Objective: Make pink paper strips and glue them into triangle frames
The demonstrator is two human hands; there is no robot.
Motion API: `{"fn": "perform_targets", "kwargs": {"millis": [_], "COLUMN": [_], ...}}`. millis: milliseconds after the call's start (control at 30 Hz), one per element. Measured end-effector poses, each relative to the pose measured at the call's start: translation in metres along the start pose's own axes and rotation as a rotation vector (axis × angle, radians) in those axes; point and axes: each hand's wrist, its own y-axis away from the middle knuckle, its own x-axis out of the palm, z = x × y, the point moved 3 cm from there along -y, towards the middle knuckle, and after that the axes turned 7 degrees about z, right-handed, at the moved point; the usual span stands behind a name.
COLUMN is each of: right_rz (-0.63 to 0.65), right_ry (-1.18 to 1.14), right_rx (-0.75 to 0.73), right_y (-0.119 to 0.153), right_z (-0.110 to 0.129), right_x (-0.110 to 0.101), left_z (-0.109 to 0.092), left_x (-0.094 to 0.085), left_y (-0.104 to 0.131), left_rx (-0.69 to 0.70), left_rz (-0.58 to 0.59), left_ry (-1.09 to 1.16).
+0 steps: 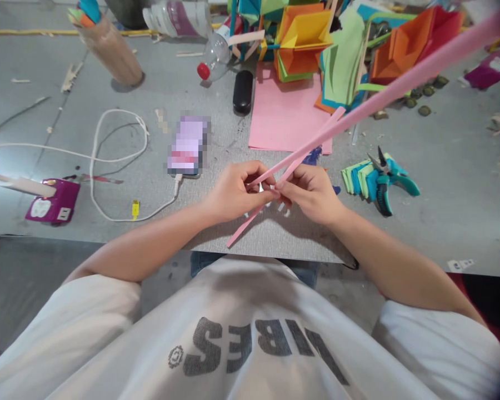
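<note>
Near the table's front edge, my left hand (pixel 245 186) and my right hand (pixel 308 191) meet with fingertips pinched together. A long pink strip (pixel 358 108) runs from between my left fingers up to the far upper right, close to the camera. A shorter pink strip (pixel 242 228) crosses it at my hands; one end points to the lower left, the other to the upper right. My right thumb and fingers close on this shorter strip at the crossing. The exact contact of the fingertips is partly hidden.
Pink paper sheets (pixel 285 128) lie beyond my hands, with folded colourful paper pieces (pixel 304 39) behind. Pliers (pixel 383 183) rest on green and blue folded strips (pixel 358 178) at right. Left are a phone (pixel 188 144), its white cable (pixel 92 166) and a purple box (pixel 56 203).
</note>
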Motion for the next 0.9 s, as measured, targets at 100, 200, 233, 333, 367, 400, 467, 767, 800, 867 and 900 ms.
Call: {"fn": "perform_targets", "kwargs": {"millis": [100,200,233,333,367,400,467,767,800,867,900], "right_rz": [0.024,0.007,-0.002,-0.018,-0.02,-0.022,-0.021,0.011,0.007,-0.006,-0.01], "right_ry": [0.016,0.073,0.089,0.115,0.126,0.141,0.166,0.072,0.068,0.06,0.056], "right_rx": [-0.019,-0.033,-0.032,-0.018,-0.013,-0.011,-0.012,0.033,0.034,0.032,0.029], "right_y": [-0.0003,-0.0003,-0.0002,0.0009,0.0013,0.0017,0.0022,0.0004,0.0003,0.0,-0.0001], "right_z": [-0.0028,-0.0022,-0.0022,-0.0042,-0.0053,-0.0063,-0.0077,-0.006,-0.0056,-0.0047,-0.0042], "right_x": [0.0017,0.0018,0.002,0.0034,0.0041,0.0048,0.0062,0.0083,0.0076,0.0058,0.0048], "left_z": [-0.001,-0.0025,-0.0031,-0.0046,-0.0046,-0.0044,-0.0035,0.0004,0.0006,0.0009,0.001], "left_x": [-0.0003,-0.0016,-0.0018,-0.0011,-0.0005,0.0003,0.0021,0.0033,0.0023,-0.0002,-0.0013], "left_y": [0.0009,0.0013,0.0015,0.0018,0.0017,0.0015,0.0006,-0.0051,-0.0057,-0.0069,-0.0073], "left_rx": [0.038,0.073,0.087,0.111,0.103,0.088,0.048,-0.099,-0.103,-0.104,-0.104], "left_rz": [-0.023,-0.054,-0.064,-0.084,-0.084,-0.081,-0.063,0.023,0.022,0.007,0.0], "left_ry": [-0.067,-0.145,-0.167,-0.207,-0.207,-0.199,-0.166,0.028,0.04,0.061,0.078]}}
